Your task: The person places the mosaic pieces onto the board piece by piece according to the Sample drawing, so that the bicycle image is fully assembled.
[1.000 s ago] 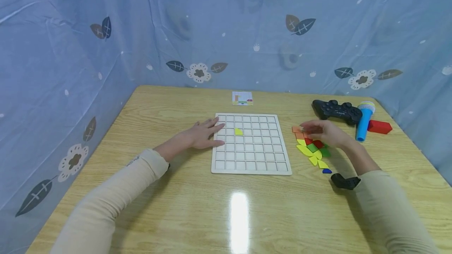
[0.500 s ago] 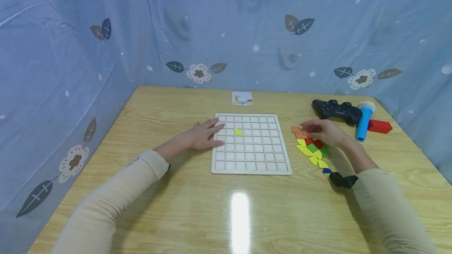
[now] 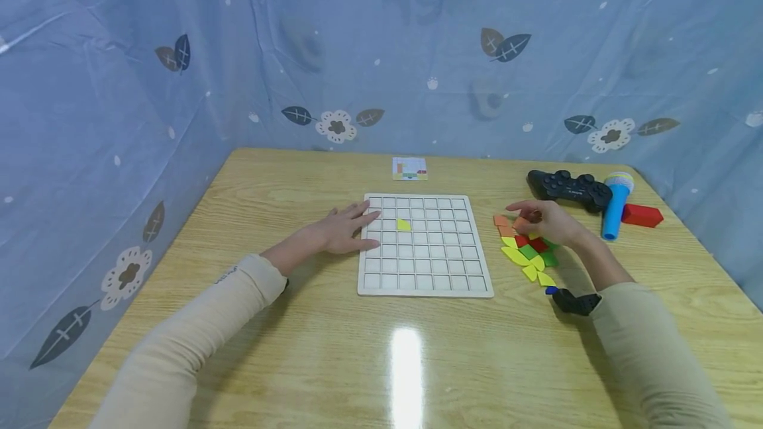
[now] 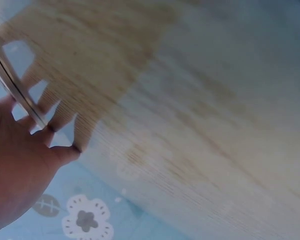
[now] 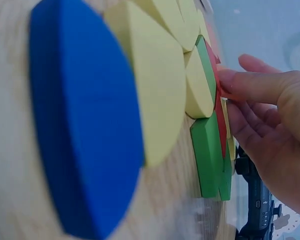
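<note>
My left hand (image 3: 346, 227) rests on the left edge of a white grid board (image 3: 423, 288), fingers spread. In the left wrist view its fingertips lie along the board's edge. One yellow tile (image 3: 403, 224) sits in a cell of the board, toward its upper left. My right hand (image 3: 551, 222) pinches an orange tile (image 3: 520, 224) between thumb and fingers, over the top of a loose cluster of coloured tiles. Close by lie another orange tile (image 3: 505, 231), red tiles (image 3: 538, 244) and green tiles (image 5: 205, 155). Yellow tiles (image 3: 514, 255) and a blue tile (image 5: 97, 115) lie nearer me.
A small pattern card (image 3: 409, 168) lies behind the board. At the back right are a black game controller (image 3: 570, 189), a blue toy microphone (image 3: 614, 210) and a red block (image 3: 642, 215). A blue printed curtain (image 3: 381, 51) hangs behind the table (image 3: 310, 349).
The orange tile under my right fingers has shifted slightly, and a yellow tile now shows beside it. My right forearm has moved slightly left. My left hand stays on the board's edge.
</note>
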Motion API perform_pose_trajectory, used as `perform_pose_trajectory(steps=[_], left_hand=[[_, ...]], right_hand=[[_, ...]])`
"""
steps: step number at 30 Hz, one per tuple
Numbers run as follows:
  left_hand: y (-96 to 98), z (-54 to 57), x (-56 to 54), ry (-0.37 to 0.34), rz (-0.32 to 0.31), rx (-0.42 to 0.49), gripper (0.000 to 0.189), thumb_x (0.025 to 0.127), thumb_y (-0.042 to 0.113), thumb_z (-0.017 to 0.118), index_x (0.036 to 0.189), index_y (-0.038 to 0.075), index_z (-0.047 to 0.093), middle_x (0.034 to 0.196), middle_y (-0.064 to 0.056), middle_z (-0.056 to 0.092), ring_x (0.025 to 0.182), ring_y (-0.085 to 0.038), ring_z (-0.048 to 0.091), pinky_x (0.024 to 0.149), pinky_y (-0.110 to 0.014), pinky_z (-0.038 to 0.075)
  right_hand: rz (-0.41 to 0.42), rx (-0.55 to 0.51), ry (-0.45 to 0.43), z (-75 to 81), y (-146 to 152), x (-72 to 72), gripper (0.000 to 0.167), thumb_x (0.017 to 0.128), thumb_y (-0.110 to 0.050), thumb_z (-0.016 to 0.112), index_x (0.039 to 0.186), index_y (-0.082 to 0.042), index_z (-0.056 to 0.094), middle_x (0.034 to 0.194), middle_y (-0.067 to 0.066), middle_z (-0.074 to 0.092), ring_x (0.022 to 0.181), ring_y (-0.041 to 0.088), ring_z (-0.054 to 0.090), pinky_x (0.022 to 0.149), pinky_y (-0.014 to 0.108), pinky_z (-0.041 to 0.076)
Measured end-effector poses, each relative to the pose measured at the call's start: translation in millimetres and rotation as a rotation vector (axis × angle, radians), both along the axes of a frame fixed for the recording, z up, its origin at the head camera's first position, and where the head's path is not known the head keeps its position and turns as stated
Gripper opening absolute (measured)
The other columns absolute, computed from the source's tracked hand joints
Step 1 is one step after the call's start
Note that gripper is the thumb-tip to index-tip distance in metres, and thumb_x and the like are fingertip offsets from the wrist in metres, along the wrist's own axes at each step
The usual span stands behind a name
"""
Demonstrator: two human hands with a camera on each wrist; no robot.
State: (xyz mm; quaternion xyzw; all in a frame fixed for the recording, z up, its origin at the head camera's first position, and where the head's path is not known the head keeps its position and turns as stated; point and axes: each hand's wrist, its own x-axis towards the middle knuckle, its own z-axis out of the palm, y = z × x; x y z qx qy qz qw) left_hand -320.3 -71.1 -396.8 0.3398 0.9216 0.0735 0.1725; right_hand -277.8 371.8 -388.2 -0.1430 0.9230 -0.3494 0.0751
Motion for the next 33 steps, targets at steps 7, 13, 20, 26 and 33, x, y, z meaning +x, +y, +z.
perform_pose_trajectory(steps=[7,13,20,26,33], left_hand=[[0.0,2.1,1.0,-0.004,0.002,-0.010,0.077,0.094,0.064,0.035,0.155,0.026,0.006,0.159,-0.005,-0.006,0.143,-0.029,-0.003,0.111,-0.055,0.001],[0.4,3.8,2.0,-0.012,0.003,-0.011,0.077,0.094,0.065,0.034,0.155,0.026,0.006,0.159,-0.004,-0.007,0.143,-0.028,-0.003,0.111,-0.054,0.001],[0.2,3.9,1.8,-0.011,0.008,-0.013,0.078,0.094,0.065,0.034,0.155,0.026,0.007,0.159,-0.004,-0.007,0.143,-0.028,-0.003,0.111,-0.054,0.001],[0.8,3.5,1.3,-0.007,0.008,-0.022,0.078,0.093,0.066,0.034,0.155,0.026,0.007,0.159,-0.004,-0.006,0.143,-0.028,-0.003,0.112,-0.054,0.001],[0.9,2.8,0.5,0.000,0.008,-0.027,0.078,0.093,0.067,0.034,0.155,0.027,0.007,0.159,-0.004,-0.006,0.144,-0.028,-0.003,0.112,-0.054,0.002]], right_hand=[[-0.070,0.064,0.049,1.5,-3,1.4,0.034,0.096,-0.014,0.060,0.124,0.005,0.059,0.103,0.019,0.065,0.082,0.026,0.061,0.065,0.030,0.051],[-0.130,-0.040,0.069,2.3,-9,0.8,0.036,0.098,-0.017,0.056,0.126,0.006,0.058,0.109,0.026,0.063,0.093,0.034,0.064,0.070,0.031,0.055],[-0.140,-0.156,0.001,9.5,-25,-2.6,0.044,0.095,-0.024,0.061,0.127,0.005,0.057,0.103,0.022,0.068,0.085,0.023,0.069,0.072,0.034,0.055],[-0.152,-0.192,-0.088,13.8,-46,-6.3,0.044,0.093,-0.027,0.064,0.125,0.003,0.059,0.101,0.021,0.068,0.084,0.027,0.067,0.071,0.033,0.054],[-0.191,-0.207,-0.167,13.5,-71,-12.5,0.043,0.092,-0.028,0.065,0.126,-0.001,0.061,0.105,0.016,0.068,0.089,0.024,0.067,0.078,0.035,0.054]])
